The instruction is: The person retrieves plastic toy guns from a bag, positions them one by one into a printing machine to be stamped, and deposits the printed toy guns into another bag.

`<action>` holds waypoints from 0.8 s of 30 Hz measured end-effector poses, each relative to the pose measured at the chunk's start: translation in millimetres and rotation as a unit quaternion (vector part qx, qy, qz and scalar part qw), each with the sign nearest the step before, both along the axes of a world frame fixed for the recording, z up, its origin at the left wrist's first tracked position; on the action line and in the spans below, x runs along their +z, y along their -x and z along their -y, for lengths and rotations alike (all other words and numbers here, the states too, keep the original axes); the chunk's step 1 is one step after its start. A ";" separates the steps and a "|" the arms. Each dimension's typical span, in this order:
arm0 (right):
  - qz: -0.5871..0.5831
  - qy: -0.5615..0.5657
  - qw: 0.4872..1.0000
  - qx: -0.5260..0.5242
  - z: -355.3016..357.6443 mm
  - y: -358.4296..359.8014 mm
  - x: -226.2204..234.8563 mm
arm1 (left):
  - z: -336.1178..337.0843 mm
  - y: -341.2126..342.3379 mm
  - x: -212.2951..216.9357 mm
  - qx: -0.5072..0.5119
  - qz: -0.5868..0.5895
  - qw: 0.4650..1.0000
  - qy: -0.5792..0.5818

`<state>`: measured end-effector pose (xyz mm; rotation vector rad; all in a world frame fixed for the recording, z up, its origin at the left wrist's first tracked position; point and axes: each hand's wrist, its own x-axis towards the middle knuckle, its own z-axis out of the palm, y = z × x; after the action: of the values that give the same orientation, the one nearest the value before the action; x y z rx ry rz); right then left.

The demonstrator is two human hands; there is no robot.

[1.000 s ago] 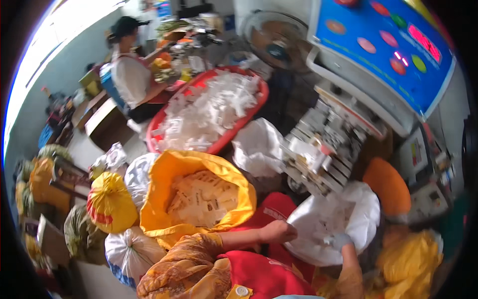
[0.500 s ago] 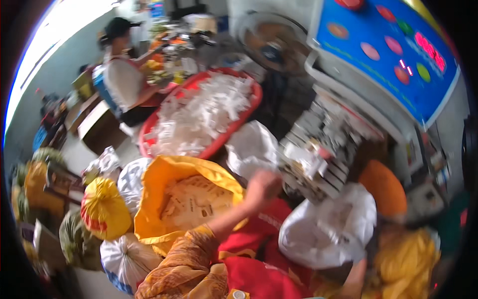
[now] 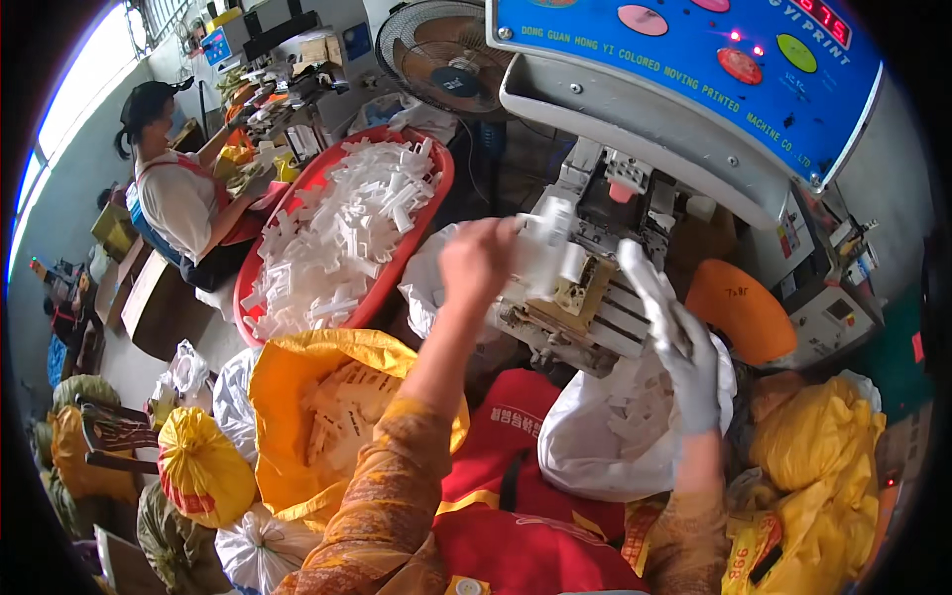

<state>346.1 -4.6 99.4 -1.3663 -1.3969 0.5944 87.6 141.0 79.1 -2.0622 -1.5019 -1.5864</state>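
Observation:
My bare left hand (image 3: 478, 260) is closed on a clear-white plastic piece (image 3: 543, 246), slightly blurred, held above the brass-coloured fixture (image 3: 585, 288) of a printing machine. In a pale glove, my right hand (image 3: 682, 347) is raised beside the fixture's right side, its fingers stretched out and nothing visible in them. Above the fixture hangs a pink printing pad (image 3: 622, 190). Below my right hand stands an open white sack (image 3: 585, 436) with pale pieces inside. An open yellow sack (image 3: 283, 397) of printed pale pieces stands left of my left forearm.
A red tub (image 3: 444, 188) heaped with white plastic pieces lies at the far left. The machine's blue panel (image 3: 694, 59) overhangs the upper right. A fan (image 3: 451, 74) stands behind. At the left, a co-worker (image 3: 178, 193) sits. An orange board-like thing (image 3: 739, 312) is right of the machine.
My left hand has risen toward the fixture with the plastic piece. My gloved right hand has come up from the lower right over the white sack. The view has shifted.

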 end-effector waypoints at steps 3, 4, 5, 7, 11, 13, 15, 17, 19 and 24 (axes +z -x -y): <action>0.211 -0.149 0.965 0.048 -47.5 22.8 -8.1 | 25.4 62.7 -8.1 -0.012 0.163 0.979 0.121; 0.214 -0.071 0.969 0.101 -56.2 27.9 -12.2 | 39.6 83.5 -16.8 0.028 0.169 0.973 0.154; 0.273 -0.020 0.956 0.109 -66.0 35.8 -18.2 | 54.7 102.0 -27.9 0.027 0.200 0.969 0.141; 0.283 -0.072 0.947 0.135 -74.9 34.0 -22.6 | 91.5 144.2 -51.4 0.065 0.188 0.965 0.172; 0.361 -0.083 0.905 0.211 -89.1 28.4 -20.3 | 166.9 216.9 -94.1 0.164 0.176 0.949 0.204; 0.410 -0.077 0.885 0.205 -90.9 33.9 -14.1 | 197.7 245.6 -105.9 0.221 0.220 0.911 0.270; 0.403 -0.029 0.888 0.219 -85.4 45.2 -4.3 | 222.9 263.6 -117.0 0.269 0.189 0.901 0.283; 0.525 -0.128 0.830 0.141 -64.2 66.8 -2.6 | 237.8 277.1 -127.9 0.291 0.170 0.898 0.281; 0.518 -0.167 0.829 0.130 -35.9 92.9 -8.4 | 244.2 288.9 -138.0 0.323 0.065 0.910 0.250; 0.302 -0.016 0.896 0.326 1.6 180.1 -104.0 | 255.2 274.9 -162.8 0.226 -0.045 0.940 0.252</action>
<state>166.1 -6.3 -4.5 -1.0721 -2.4063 0.5826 -187.3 -114.2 -83.8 -1.7594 -2.3163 -0.9947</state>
